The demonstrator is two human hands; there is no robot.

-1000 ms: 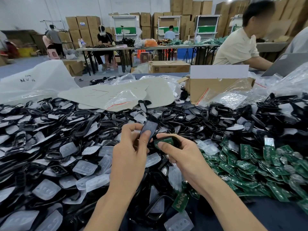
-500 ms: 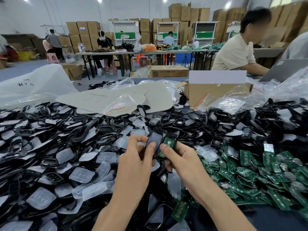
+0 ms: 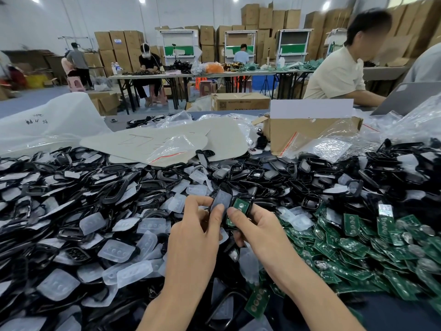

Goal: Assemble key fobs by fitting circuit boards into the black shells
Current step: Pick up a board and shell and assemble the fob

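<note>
Warehouse boxes behind, table (image 3: 396, 317) buried in parts, and both grips are busy dead centre. Left hand (image 3: 194, 237) pinches a dark cover (image 3: 222, 199) between thumb and fingers, standing it nearly upright. Right hand (image 3: 261, 232) curls round a shell (image 3: 249, 199) with a green board (image 3: 238, 207) lying in it, thumb pressing the board's near end. Cover and shell sit side by side, touching or just apart, I can't tell which. My read: the board's seated, so closing comes next. That calls for squaring the cover over the board and pressing it down evenly. Outward, shell heap (image 3: 71, 187) to the left, loose boards (image 3: 358, 247) to the right.
</note>
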